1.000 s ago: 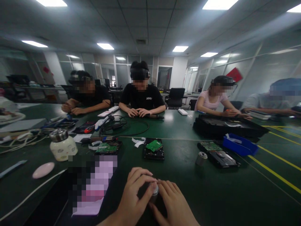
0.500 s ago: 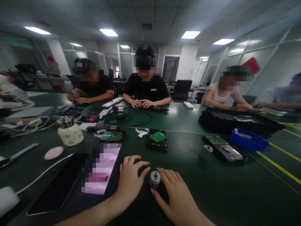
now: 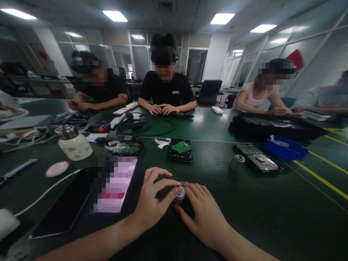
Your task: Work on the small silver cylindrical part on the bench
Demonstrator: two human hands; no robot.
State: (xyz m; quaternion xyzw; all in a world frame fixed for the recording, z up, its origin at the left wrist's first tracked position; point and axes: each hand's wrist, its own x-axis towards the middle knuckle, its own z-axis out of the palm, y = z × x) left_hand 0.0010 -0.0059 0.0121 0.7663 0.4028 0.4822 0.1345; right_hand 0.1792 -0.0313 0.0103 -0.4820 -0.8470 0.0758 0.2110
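Note:
A small metal cylinder [image 3: 180, 197], like a little motor with holes in its top face, stands upright on the green table in front of me. My right hand [image 3: 205, 212] is wrapped round its right side, thumb in front and fingers behind. Over its top, my left hand [image 3: 153, 201] brings thumb and index fingertip together in a pinch. Anything between those tips is too small to make out. The left hand's other fingers are bent and raised. Farther right, a second metal cylinder [image 3: 237, 162] stands beside an opened hard drive [image 3: 262, 161].
Left of my hands lie a lit phone [image 3: 122, 185] and a dark tablet [image 3: 63, 208] with a white cable. A cream bottle [image 3: 75, 146] stands behind them. Beyond are hard drives with green boards [image 3: 181, 146], black cables [image 3: 133, 125], a blue bin [image 3: 286, 148] and a black tray [image 3: 272, 125]. Several people sit opposite.
My left hand has moved right, its thumb and index finger from beside the cylinder onto its top. My right hand stays round the cylinder. The view has tilted slightly down.

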